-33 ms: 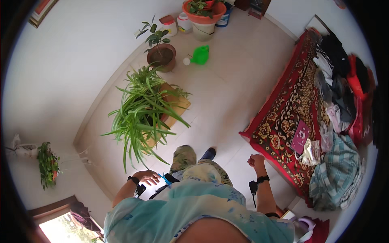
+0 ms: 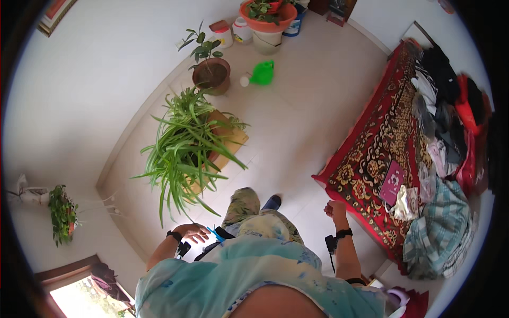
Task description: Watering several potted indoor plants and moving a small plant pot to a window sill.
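My left hand [image 2: 192, 232] hangs at my left side with its fingers apart and nothing in them. It is nearest to the long leaves of a spider plant [image 2: 185, 148] and to a blue clip-like piece [image 2: 216, 234] by my waist. My right hand [image 2: 335, 209] is curled into a loose fist near the front corner of a patterned red cloth [image 2: 366, 185]; nothing sticks out of it. Dark bands with small black devices are strapped to both wrists. On the floor ahead lies a bright green watering can [image 2: 262, 73] with a white round spout end.
A brown pot [image 2: 212, 77] with a leafy plant stands by the left wall. Behind it are white tubs [image 2: 242, 31] and a large orange planter [image 2: 268, 22]. Clothes [image 2: 440, 222], a pink booklet [image 2: 392, 183] and plastic bags lie on the cloth-covered surface at right.
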A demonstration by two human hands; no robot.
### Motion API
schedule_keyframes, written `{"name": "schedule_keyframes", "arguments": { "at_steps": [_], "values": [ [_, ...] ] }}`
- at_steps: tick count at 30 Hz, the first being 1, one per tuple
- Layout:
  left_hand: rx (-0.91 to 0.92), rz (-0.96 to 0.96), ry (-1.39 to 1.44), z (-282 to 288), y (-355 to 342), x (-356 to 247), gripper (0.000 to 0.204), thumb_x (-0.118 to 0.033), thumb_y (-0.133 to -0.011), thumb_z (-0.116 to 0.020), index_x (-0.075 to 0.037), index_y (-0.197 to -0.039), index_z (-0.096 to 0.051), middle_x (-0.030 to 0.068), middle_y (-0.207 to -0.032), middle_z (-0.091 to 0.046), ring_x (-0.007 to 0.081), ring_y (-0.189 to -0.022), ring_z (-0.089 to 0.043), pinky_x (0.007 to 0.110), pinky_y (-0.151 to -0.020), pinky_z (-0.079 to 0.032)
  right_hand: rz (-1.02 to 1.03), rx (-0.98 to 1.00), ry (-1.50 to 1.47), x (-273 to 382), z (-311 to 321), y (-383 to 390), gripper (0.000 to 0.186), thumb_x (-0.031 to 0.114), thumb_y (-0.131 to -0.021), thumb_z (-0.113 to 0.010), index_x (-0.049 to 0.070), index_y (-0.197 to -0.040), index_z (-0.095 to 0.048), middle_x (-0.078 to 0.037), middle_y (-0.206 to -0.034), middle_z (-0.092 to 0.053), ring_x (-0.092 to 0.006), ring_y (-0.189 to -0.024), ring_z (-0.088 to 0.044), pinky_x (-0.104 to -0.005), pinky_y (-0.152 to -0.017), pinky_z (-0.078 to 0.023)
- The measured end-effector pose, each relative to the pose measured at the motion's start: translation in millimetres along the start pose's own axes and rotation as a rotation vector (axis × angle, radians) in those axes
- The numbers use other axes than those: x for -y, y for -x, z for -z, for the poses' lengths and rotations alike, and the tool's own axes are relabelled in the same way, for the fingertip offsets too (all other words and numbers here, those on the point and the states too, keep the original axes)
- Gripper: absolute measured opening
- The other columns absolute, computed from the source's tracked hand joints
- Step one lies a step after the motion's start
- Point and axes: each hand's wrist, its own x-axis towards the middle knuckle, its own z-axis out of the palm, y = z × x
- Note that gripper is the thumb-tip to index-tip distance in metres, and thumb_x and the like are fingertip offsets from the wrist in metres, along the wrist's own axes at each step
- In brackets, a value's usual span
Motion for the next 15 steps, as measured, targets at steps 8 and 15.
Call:
{"name": "schedule_keyframes", "arguments": {
  "at_steps": [8, 15],
  "values": [
    [0.001, 0.109, 0.027, -33.1, -20.5, -105.9, 0.051, 0.0, -0.079, -0.04, -0.009, -0.129, -0.041, 0.0077, -0.123, -0.049, 0.0234, -0.109, -0.048, 0.043, -0.093, -0.04, -0.011, 0.195, -0.102, 123.2, -18.4, -102.8, 0.012, 0.018, -0.081, -0.059, 0.006, -0.08, -0.057, -0.007, -0.065, -0.061, -0.0174, -0.057, -0.061, -0.0284, -0.048, -0.048],
    [-0.029, -0.044, 0.294, -49.2, 12.8, -245.8, 0.026, -0.011, -0.088, -0.035, 0.003, -0.104, -0.049, 0.0098, -0.095, -0.059, 0.0179, -0.086, -0.054, 0.033, -0.083, -0.043, -0.038, 0.132, -0.086, 208.6, 51.5, -158.1, 0.013, 0.014, -0.083, -0.056, 0.004, -0.074, -0.056, -0.007, -0.061, -0.057, -0.0184, -0.054, -0.058, -0.0284, -0.049, -0.046]
  ]
}}
